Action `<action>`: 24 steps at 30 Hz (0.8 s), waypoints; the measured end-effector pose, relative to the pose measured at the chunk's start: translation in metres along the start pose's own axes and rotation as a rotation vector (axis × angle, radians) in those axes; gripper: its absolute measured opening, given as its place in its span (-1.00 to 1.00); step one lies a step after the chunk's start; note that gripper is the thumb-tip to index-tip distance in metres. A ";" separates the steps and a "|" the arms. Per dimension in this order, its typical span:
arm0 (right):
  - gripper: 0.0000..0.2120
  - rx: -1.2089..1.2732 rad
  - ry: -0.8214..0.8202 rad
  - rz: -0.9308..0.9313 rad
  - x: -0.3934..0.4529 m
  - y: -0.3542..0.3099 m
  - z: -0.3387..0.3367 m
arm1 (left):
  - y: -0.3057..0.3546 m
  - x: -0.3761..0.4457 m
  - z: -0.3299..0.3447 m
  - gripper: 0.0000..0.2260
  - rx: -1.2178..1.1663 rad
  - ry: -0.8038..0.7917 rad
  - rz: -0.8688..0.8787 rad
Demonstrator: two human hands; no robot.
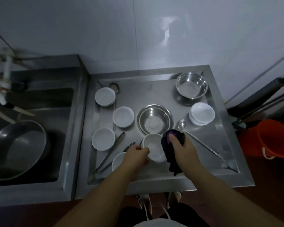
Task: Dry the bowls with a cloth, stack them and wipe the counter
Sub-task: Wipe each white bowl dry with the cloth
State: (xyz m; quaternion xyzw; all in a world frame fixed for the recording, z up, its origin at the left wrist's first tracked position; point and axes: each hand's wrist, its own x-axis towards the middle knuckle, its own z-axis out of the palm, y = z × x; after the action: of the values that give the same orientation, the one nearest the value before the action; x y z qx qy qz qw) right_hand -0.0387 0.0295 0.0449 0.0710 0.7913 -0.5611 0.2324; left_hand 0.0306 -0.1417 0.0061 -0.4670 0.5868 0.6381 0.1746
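Near the lower middle of the frame, the left hand (137,152) grips the near-left rim of a white bowl (153,148), its fingers curled round the edge. The right hand (179,145) holds a dark cloth (169,154) with a purple patch, its fingers wrapped round the bunched fabric and the thumb pressed on top; the cloth touches the bowl's right rim and hangs down past it toward the front edge of the counter (220,128).

The steel counter fills the centre of the frame and has a raised lip all round. Just behind the held bowl sits a shallow steel bowl (155,119). A deeper steel bowl (191,85) stands at the upper right corner of the counter, and below it, on the right, is a stack of white bowls (202,113). More white bowls stand singly on the left side: one at the upper left (105,96), one nearer the middle (123,116), one at the left (103,139), and one partly hidden under the left wrist (117,161). A metal spoon (181,125) lies just behind the right hand, and long metal utensils (111,151) lie slantwise at the lower left of the counter.

At the left of the frame a sink (39,102) holds a large metal pan (18,148). An orange bucket (272,138) stands on the floor at the right edge.
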 end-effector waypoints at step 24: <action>-0.60 -0.074 -0.164 -0.614 -0.065 -0.212 0.039 | 0.154 -0.127 -0.087 -0.37 -0.520 -0.445 0.534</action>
State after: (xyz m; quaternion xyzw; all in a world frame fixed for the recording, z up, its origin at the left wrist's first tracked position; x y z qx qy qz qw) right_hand -0.0498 -0.0732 0.2453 -0.2251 0.7743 -0.5797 0.1176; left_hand 0.0096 -0.2185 0.2092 -0.1786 0.4547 0.8726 0.0021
